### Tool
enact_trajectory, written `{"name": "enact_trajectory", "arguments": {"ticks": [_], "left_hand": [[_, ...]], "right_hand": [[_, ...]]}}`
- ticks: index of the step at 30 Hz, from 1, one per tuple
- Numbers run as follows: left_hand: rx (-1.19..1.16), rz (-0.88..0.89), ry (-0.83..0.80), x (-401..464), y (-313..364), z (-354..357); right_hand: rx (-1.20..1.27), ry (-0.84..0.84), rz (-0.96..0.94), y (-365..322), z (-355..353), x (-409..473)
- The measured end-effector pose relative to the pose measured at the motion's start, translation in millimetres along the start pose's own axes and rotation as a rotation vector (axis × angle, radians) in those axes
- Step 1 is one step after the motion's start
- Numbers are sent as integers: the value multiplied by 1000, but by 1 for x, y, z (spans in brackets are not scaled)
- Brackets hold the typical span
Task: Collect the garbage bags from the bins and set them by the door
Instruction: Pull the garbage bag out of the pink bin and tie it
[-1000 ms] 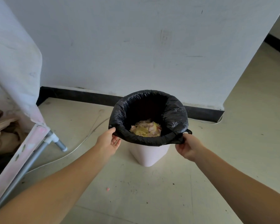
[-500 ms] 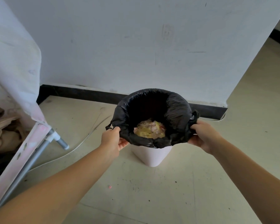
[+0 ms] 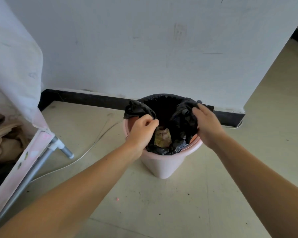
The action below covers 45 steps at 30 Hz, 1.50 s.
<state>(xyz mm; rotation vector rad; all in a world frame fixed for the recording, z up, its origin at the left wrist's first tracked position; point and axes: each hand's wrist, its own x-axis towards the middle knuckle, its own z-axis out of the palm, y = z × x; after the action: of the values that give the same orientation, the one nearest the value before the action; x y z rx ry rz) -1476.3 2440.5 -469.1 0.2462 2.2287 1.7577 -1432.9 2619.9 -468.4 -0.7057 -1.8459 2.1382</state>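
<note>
The pink bin (image 3: 163,162) stands upright on the floor (image 3: 162,203), just in front of the black baseboard (image 3: 93,98) that runs along the foot of the white wall (image 3: 144,48). The black garbage bag (image 3: 177,122) sits inside the bin, and its top edge is gathered inward and lifted clear of the bin rim on the near and left sides, so that bare pink rim shows there. The left hand (image 3: 143,129) is over the left part of the bin opening, fingers curled closed on a bunched flap of the bag that rises to the upper left of the hand. The right hand (image 3: 206,124) is over the right part of the opening, fingers closed around a second bunch of the bag at the right rim. The two hands are near each other, apart, with the dark bag opening between them. Yellowish and pale waste (image 3: 162,136) is visible at the bottom of the bag, below and between the hands. A white cable (image 3: 86,152) lies on the floor to the left of the bin. Further left of the bin, a metal frame leg (image 3: 64,148) supports a pink-and-white covered structure (image 3: 15,74), well apart from the bin. A small pink speck (image 3: 117,199) lies on the floor in front of the bin.
</note>
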Motion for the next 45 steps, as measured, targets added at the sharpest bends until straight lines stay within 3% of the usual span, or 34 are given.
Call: {"name": "enact_trajectory", "arguments": {"ticks": [2,6,8,11,14,19,22,24,26,28,31,33,35,41,45], "left_hand": [[-113,-68,-75,0,4,10],[-374,-187,-160,2,15,21],[-452,-235,-177,5,15,20],[-467,-270,-271,12,11,9],[-363,-298,-304,17,10,6],[-146,-399,75,56,10,17],[-181,-447,168,79,15,30],[-308,-427,188,93,23,39],[-322,-382,192,96,30,45],[-131,-204,116,93,31,51],[235,164,-209,67,25,56],[441,258,-448,48,14,56],[532,257,-555,39,3,55],[512,201,-270,41,-11,43],[443,240,-132,39,-15,47]], "right_hand": [[-117,-99,-13,7,12,-5],[-211,-477,3,3,28,-18],[-358,-558,-18,-3,31,-21],[-761,-361,-204,4,35,-18],[-883,-96,-301,14,30,-11],[-1053,-165,-292,14,11,-12],[-1138,-210,-289,20,1,-14],[-1221,-117,-309,21,-8,-15],[-1201,-10,-322,21,-16,-13],[-1099,59,-274,16,-23,-9],[-918,93,-183,10,-23,1],[-725,66,-132,8,-14,5],[-612,14,-100,8,-5,6],[-482,-329,-24,-6,3,-2],[-526,-3,61,-16,-23,12]]}}
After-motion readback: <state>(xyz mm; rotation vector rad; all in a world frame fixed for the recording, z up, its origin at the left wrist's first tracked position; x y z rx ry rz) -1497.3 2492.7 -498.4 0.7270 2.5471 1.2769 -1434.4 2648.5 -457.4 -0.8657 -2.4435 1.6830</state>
